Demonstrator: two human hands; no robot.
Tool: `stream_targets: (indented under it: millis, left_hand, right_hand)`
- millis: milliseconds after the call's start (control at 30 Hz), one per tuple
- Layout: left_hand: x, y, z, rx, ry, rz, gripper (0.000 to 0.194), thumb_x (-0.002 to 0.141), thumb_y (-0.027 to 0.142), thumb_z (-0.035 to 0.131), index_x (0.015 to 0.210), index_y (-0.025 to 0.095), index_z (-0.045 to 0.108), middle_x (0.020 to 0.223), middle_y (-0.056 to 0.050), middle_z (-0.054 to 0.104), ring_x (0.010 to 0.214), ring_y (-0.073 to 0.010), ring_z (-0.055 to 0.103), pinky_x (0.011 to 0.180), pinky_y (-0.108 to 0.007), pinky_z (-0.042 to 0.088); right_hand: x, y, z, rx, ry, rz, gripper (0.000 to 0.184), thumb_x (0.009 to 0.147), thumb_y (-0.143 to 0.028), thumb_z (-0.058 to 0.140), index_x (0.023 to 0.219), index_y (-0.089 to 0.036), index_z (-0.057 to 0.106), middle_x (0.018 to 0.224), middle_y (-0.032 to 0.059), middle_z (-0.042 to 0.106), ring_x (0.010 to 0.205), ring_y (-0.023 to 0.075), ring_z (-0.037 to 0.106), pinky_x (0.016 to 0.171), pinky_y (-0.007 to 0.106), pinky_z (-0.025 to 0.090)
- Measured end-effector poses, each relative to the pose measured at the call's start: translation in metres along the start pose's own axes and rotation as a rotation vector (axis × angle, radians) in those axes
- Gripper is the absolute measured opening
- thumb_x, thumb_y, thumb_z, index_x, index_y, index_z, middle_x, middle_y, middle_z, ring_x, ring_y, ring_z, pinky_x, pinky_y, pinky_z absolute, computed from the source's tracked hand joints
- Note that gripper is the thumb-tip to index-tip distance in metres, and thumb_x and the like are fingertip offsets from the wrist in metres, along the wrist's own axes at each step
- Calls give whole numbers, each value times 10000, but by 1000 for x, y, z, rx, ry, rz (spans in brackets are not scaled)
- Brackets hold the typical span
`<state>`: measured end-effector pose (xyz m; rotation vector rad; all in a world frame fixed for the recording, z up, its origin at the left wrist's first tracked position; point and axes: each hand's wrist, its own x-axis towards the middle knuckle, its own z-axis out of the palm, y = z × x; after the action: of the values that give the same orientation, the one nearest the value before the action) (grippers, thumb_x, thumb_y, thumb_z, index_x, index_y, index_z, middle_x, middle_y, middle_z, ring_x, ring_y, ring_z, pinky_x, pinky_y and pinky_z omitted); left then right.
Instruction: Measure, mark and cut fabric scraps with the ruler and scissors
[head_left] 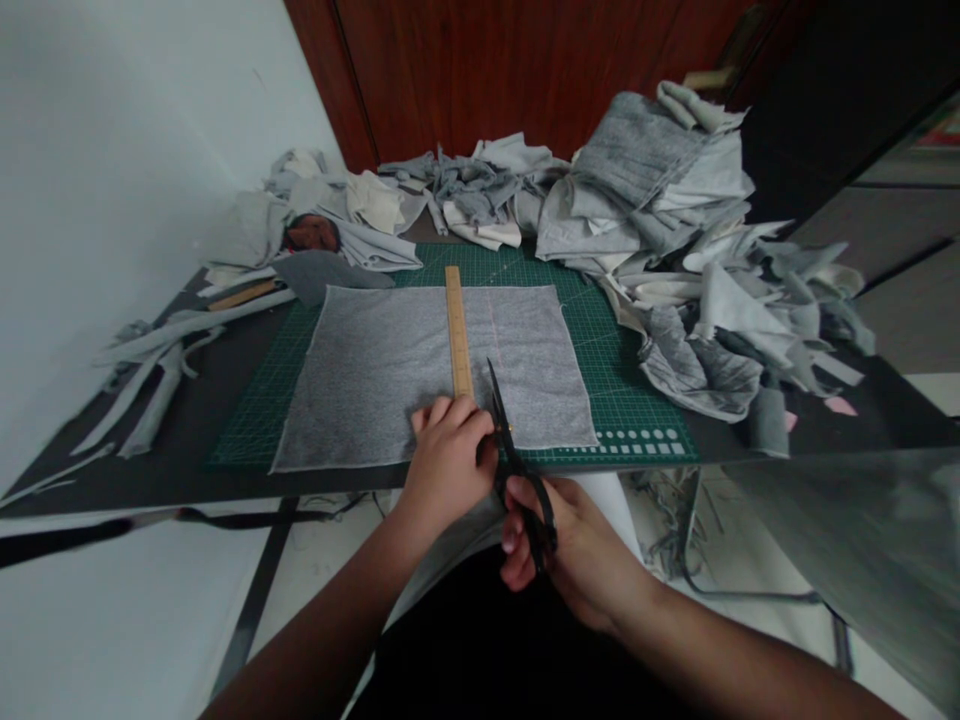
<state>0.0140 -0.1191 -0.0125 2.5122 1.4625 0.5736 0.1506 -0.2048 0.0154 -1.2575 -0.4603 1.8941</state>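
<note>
Readable text: none can be made out in the view.
Wooden ruler (pixel 458 330): fine tick marks are seen along its length; any figures are too small to be read.
Green cutting mat (pixel 622 350): a printed grid is shown around the ruler; no numbers can be read on it.
White gauge shapes (pixel 628 442): rows of small circles and other marks are printed on the mat, to the right of the ruler's near end; no wording is legible beside them.
Grey fabric sheet (pixel 360 380): a faint pink line is drawn just right of the ruler (pixel 493 340); no lettering is seen on it.

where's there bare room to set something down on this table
Green cutting mat shows between the grey fabric and the rag pile on the right. Dark tabletop shows between the mat and the fabric strips on the left. The back and right are crowded with rags.
</note>
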Motion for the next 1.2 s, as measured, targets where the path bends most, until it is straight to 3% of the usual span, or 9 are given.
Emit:
stream_targets:
  millis: [200,467,667,867,1033,1200]
  left_hand:
    - [-1,-1,-1,-14,-3,-1,93,835,126,610,854,212,638,955,-51,644,1018,-281,535,840,-451,352]
    - [0,0,-3,3,-31,-14,67,854,153,611,813,206,615,964,-60,649,1012,-277,533,825,-440,355]
    - [0,0,-5,0,-60,-19,60,865,169,612,826,213,621,971,-57,644,1029,-282,527,818,-436,351]
    - [1,1,-6,26,-80,-17,55,889,183,590,858,208,627,996,-71,642,1036,-293,524,815,-445,355]
    - [0,0,-5,33,-69,-4,59,908,225,588,888,206,640,995,-78,638,1036,-302,521,819,-454,357]
    - [1,-1,-4,29,-69,-8,85,922,229,571,857,205,620,981,-79,637,1013,-297,526,809,-453,361]
  right_hand:
    - [5,2,2,-19,5,-21,655,603,-726,832,740,-134,586,538,-16,601,402,106,587,392,176,456]
    - [9,-8,3,12,5,-19,667,584,-718,841,837,-152,595,571,-31,611,393,118,585,384,211,492]
    - [14,-12,4,-8,-6,-36,638,590,-694,851,788,-142,600,573,-27,608,405,103,586,396,193,488]
    - [19,-15,2,9,-15,-30,596,627,-655,855,791,-137,610,590,-20,620,422,105,598,410,201,504]
    - [21,-20,1,0,-16,-27,505,733,-605,790,812,-136,622,592,-15,618,417,108,594,406,208,500]
    - [27,-17,5,5,-18,-53,504,716,-596,803,778,-137,605,586,-7,615,415,99,573,410,205,479]
